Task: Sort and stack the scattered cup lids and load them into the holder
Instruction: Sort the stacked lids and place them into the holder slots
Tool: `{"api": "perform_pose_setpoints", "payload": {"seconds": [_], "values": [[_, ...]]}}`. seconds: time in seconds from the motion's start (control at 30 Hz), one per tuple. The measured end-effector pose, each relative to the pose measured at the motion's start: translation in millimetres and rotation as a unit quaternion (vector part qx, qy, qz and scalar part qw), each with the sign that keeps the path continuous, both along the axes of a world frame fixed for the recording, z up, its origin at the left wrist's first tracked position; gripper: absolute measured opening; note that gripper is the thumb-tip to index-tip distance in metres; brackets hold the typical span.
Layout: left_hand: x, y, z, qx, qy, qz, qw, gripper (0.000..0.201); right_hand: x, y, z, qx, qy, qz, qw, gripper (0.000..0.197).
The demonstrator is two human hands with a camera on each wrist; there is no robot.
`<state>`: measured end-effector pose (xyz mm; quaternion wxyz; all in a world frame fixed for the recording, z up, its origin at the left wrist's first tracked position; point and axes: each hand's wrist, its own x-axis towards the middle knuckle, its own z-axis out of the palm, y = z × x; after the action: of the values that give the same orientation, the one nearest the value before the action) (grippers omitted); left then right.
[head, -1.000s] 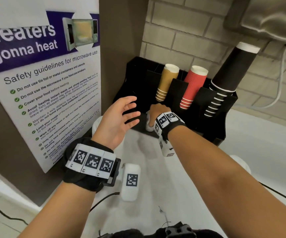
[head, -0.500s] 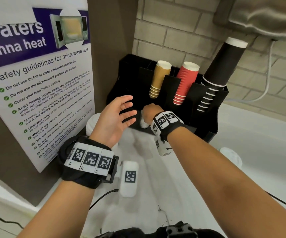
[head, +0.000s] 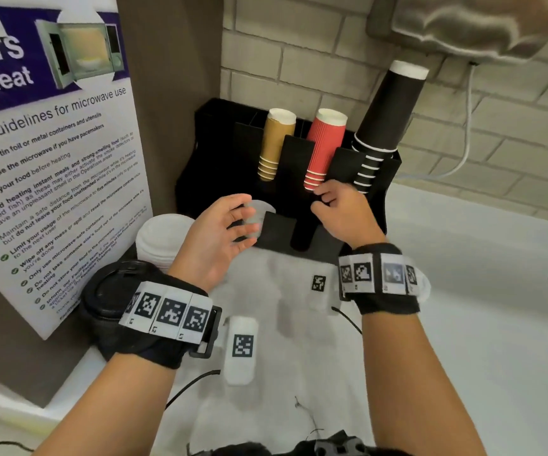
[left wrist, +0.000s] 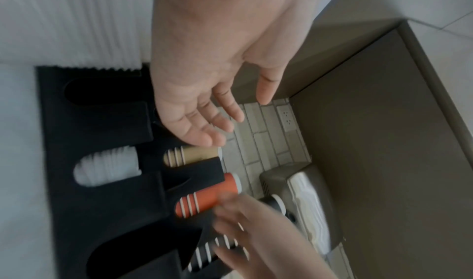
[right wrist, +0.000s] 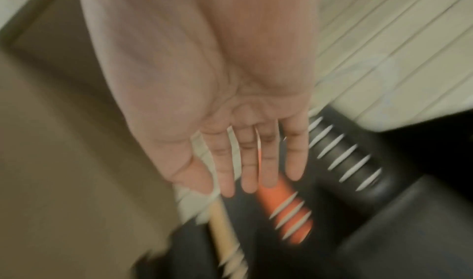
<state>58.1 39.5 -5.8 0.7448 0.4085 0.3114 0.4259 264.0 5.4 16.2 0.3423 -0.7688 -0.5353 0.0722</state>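
Note:
A black holder (head: 279,227) stands against the brick wall. One of its front slots has a stack of white lids (head: 261,209) in it, also seen in the left wrist view as the white lids (left wrist: 107,168). My left hand (head: 243,222) is open with spread fingers right beside that stack and holds nothing. My right hand (head: 323,199) is further right, at the base of the red cups (head: 325,146). The blurred right wrist view shows my right hand (right wrist: 245,182) empty, with straight fingers. A taller white lid stack (head: 161,238) and a black lid stack (head: 108,291) stand on the counter under my left wrist.
Tan cups (head: 276,143) and tall black cups (head: 387,113) also fill the holder's rear slots. A microwave safety poster (head: 52,159) on a brown panel closes off the left side. A white lid (head: 425,284) lies behind my right wrist. A cable (head: 466,126) hangs on the wall.
My right hand has let go of the white lids, which now sit in the holder's slot, and has moved right to the red cups. My left hand has come closer to the slot.

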Motion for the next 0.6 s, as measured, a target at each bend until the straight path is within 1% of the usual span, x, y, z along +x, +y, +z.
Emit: {"api": "perform_pose_setpoints", "payload": {"seconds": [0.07,0.13,0.2,0.27,0.37,0.47,0.6], "values": [[6,-4,-5,-0.002,0.011,-0.022,1.000,0.018,27,-39,-3,0.006,0.016,-0.077,0.997,0.034],[11,-8,-10,-0.006,0.023,-0.039,0.999,0.016,51,-74,-12,-0.050,0.022,-0.152,0.987,0.043],[16,-11,-16,-0.014,0.031,-0.049,0.998,0.015,67,-100,-23,-0.127,0.033,-0.202,0.971,0.060],[20,-15,-23,-0.024,0.039,-0.056,0.997,0.015,74,-117,-35,-0.166,0.050,-0.216,0.961,0.077],[27,-21,-33,-0.029,0.052,-0.068,0.996,0.018,75,-129,-51,-0.146,0.084,-0.207,0.964,0.088],[32,-26,-39,-0.035,0.062,-0.081,0.994,0.018,75,-128,-62,-0.128,0.104,-0.208,0.964,0.086],[34,-27,-42,-0.032,0.066,-0.085,0.994,0.018,77,-125,-69,-0.114,0.105,-0.209,0.965,0.079]]}}
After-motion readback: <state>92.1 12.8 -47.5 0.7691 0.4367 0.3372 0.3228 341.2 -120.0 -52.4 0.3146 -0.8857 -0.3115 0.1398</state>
